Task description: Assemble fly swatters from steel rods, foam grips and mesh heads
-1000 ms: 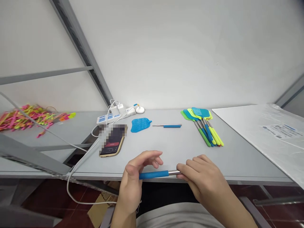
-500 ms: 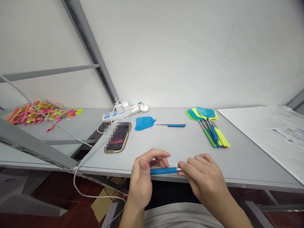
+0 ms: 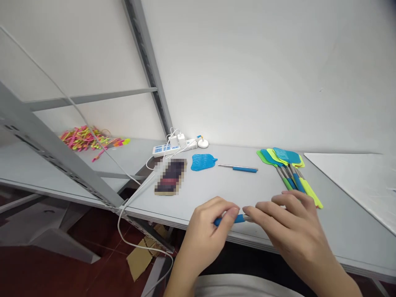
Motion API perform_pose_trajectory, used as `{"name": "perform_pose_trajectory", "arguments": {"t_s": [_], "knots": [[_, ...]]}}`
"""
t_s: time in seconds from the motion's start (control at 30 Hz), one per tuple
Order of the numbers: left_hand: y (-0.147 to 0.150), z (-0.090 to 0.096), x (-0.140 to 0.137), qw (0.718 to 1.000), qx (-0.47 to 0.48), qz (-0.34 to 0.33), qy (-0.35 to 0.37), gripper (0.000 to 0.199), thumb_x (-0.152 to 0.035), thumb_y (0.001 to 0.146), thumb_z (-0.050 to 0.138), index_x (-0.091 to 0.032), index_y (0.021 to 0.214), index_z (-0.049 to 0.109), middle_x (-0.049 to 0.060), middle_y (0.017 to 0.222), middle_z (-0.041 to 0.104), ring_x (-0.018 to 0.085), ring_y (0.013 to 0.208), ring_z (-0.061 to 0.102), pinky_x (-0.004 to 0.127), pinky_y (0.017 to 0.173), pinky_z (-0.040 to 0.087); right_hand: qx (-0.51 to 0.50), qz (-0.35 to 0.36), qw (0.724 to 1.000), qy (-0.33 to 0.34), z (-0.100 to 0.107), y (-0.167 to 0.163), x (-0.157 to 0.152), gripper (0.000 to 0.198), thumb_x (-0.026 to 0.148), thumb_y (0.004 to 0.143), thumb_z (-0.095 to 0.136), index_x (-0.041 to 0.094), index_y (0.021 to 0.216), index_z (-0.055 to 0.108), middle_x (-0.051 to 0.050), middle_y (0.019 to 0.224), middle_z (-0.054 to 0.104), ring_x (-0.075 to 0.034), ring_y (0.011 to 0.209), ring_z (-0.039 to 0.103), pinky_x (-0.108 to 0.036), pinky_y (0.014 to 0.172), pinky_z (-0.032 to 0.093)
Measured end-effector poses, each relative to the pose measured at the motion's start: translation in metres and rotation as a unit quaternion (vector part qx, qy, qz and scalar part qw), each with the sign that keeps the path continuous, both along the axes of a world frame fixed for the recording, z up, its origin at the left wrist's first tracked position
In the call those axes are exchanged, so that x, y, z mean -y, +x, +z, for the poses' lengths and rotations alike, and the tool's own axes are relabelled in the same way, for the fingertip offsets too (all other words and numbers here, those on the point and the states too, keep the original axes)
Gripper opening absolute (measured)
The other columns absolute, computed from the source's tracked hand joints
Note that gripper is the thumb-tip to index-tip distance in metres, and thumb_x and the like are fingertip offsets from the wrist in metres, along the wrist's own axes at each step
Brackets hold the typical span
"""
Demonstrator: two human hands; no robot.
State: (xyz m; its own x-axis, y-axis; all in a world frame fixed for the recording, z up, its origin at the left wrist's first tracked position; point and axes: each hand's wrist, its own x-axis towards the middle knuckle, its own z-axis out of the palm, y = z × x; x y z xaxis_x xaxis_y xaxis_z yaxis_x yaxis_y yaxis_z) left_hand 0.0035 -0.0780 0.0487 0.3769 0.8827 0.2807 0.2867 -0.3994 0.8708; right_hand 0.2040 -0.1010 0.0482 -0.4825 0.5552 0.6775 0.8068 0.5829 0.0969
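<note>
Near the table's front edge, my left hand [image 3: 208, 227] is closed around the blue grip of a fly swatter handle [image 3: 239, 219]. My right hand [image 3: 298, 233] pinches the silver metal rod at the handle's other end, its other fingers loosely bent; the rod's far part is hidden behind it. Farther back on the table lie a loose blue fly swatter head [image 3: 203, 162] and, to its right, a second blue-gripped handle [image 3: 245, 169] with a silver rod. Beyond my right hand, several assembled fly swatters [image 3: 286, 156] in blue, green and yellow are stacked, their grips partly covered.
A phone [image 3: 170, 176], partly blurred out, lies left of the loose head. Behind it are a power strip [image 3: 159, 149] with chargers and white cables. A heap of pink and yellow strips [image 3: 82, 138] is beyond the metal shelf post [image 3: 151, 62]. A white wrapped panel [image 3: 349, 173] lies at right.
My left thumb and fingers have closed over the blue grip, which they held loosely before. The right fingers have lifted and spread somewhat. The view has turned left.
</note>
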Motion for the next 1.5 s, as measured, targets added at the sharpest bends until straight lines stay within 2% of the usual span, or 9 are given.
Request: {"name": "perform_pose_trajectory", "arguments": {"t_s": [0.2, 0.3, 0.5, 0.63, 0.77, 1.07, 1.2, 1.3, 1.5], "knots": [[-0.015, -0.002, 0.002, 0.996, -0.075, 0.046, -0.006, 0.024, -0.038, 0.101, 0.041, -0.022, 0.094, 0.057, 0.0, 0.083, 0.063, 0.017, 0.074, 0.055, 0.027, 0.066, 0.035, 0.058, 0.099, 0.993, -0.007, 0.043, -0.031, -0.037, 0.029, 0.011, 0.095, 0.043, 0.026, 0.109, 0.064, -0.004, 0.108, 0.071, -0.022, 0.101, 0.059, -0.048, 0.098, 0.034], [-0.028, -0.004, -0.003, 0.994, -0.048, 0.087, -0.048, 0.029, -0.041, 0.103, 0.033, -0.024, 0.107, 0.056, -0.001, 0.077, 0.058, 0.017, 0.07, 0.053, 0.027, 0.064, 0.034, 0.018, 0.108, 0.994, -0.016, 0.049, -0.044, -0.074, 0.035, 0.016, 0.094, 0.051, 0.028, 0.126, 0.057, -0.009, 0.136, 0.058, -0.027, 0.127, 0.049, -0.05, 0.104, 0.036], [-0.046, -0.013, -0.016, 0.985, -0.005, 0.134, -0.109, 0.035, -0.046, 0.101, 0.034, -0.025, 0.12, 0.055, -0.002, 0.069, 0.049, 0.018, 0.063, 0.047, 0.025, 0.058, 0.033, 0.006, 0.005, 0.966, -0.259, 0.003, -0.062, -0.183, 0.052, 0.035, 0.096, 0.049, 0.016, 0.143, 0.041, -0.021, 0.15, 0.037, -0.034, 0.138, 0.037, -0.052, 0.106, 0.037], [-0.048, -0.019, -0.022, 0.979, 0.008, 0.148, -0.143, 0.036, -0.05, 0.099, 0.037, -0.024, 0.106, 0.061, 0.0, 0.074, 0.054, 0.017, 0.066, 0.048, 0.025, 0.056, 0.032, 0.038, 0.016, 0.945, -0.323, -0.025, -0.076, -0.242, 0.07, 0.049, 0.087, 0.061, 0.017, 0.145, 0.04, -0.022, 0.146, 0.044, -0.038, 0.137, 0.038, -0.053, 0.103, 0.037], [-0.047, -0.02, -0.029, 0.972, 0.036, 0.15, -0.177, 0.042, -0.054, 0.097, 0.035, -0.022, 0.097, 0.062, 0.0, 0.07, 0.05, 0.016, 0.06, 0.042, 0.025, 0.052, 0.029, 0.061, 0.026, 0.924, -0.377, -0.028, -0.084, -0.274, 0.086, 0.059, 0.072, 0.072, 0.019, 0.143, 0.045, -0.021, 0.139, 0.053, -0.041, 0.127, 0.047, -0.053, 0.098, 0.04], [-0.032, -0.013, -0.067, 0.967, 0.057, 0.095, -0.23, 0.04, -0.05, 0.098, 0.038, -0.019, 0.1, 0.062, -0.004, 0.061, 0.038, 0.013, 0.054, 0.034, 0.024, 0.048, 0.024, 0.013, 0.062, 0.929, -0.365, -0.027, -0.081, -0.288, 0.088, 0.056, 0.068, 0.076, 0.02, 0.142, 0.045, -0.017, 0.138, 0.052, -0.037, 0.121, 0.052, -0.051, 0.1, 0.036], [-0.022, -0.01, -0.089, 0.974, 0.033, 0.132, -0.182, 0.036, -0.048, 0.099, 0.037, -0.021, 0.094, 0.06, -0.004, 0.059, 0.037, 0.013, 0.052, 0.032, 0.024, 0.046, 0.021, -0.039, 0.083, 0.932, -0.351, -0.028, -0.082, -0.285, 0.084, 0.043, 0.067, 0.08, 0.023, 0.14, 0.045, -0.014, 0.136, 0.053, -0.035, 0.125, 0.048, -0.051, 0.105, 0.029], [-0.015, -0.001, -0.103, 0.979, 0.02, 0.151, -0.135, 0.034, -0.046, 0.099, 0.038, -0.022, 0.094, 0.06, -0.004, 0.058, 0.037, 0.013, 0.051, 0.031, 0.025, 0.047, 0.02, -0.096, 0.079, 0.922, -0.368, -0.024, -0.083, -0.281, 0.082, 0.031, 0.068, 0.078, 0.021, 0.142, 0.043, -0.013, 0.129, 0.056, -0.031, 0.115, 0.054, -0.047, 0.097, 0.038], [0.005, 0.027, -0.109, 0.986, 0.08, 0.105, -0.102, 0.034, -0.044, 0.1, 0.037, -0.021, 0.105, 0.061, -0.006, 0.057, 0.034, 0.012, 0.05, 0.03, 0.025, 0.048, 0.023, -0.2, 0.078, 0.874, -0.435, 0.011, -0.071, -0.255, 0.025, 0.039, 0.085, 0.057, 0.019, 0.098, 0.065, -0.001, 0.076, 0.064, -0.018, 0.067, 0.059, -0.03, 0.059, 0.046]]}}
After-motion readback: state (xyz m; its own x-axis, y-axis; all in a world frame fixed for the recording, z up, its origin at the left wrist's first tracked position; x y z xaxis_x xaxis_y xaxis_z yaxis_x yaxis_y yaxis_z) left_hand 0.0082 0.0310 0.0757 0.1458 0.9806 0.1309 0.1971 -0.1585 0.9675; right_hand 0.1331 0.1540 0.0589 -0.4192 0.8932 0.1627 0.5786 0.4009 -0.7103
